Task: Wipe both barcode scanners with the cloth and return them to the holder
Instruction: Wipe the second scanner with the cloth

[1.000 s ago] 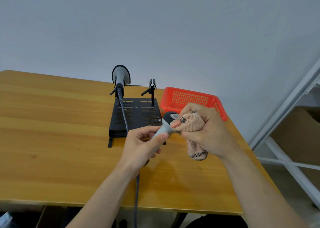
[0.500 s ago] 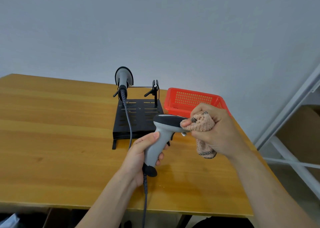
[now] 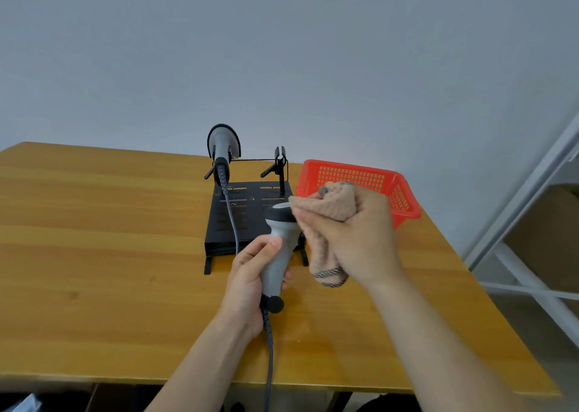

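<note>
- Above the bench [image 3: 109,255], the left hand [image 3: 247,274] grips one scanner [image 3: 279,245] by its handle, in front of the holder [image 3: 250,214].
- The right hand [image 3: 363,236] clutches the cloth [image 3: 326,208] against its head.
- Best done by steadying the handle and wiping every face.

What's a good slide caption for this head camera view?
Left hand grips a scanner while right hand presses a cloth to its head.

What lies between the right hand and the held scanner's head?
The pinkish cloth, bunched in the right hand, touches the scanner head; the head view shows it.
</note>
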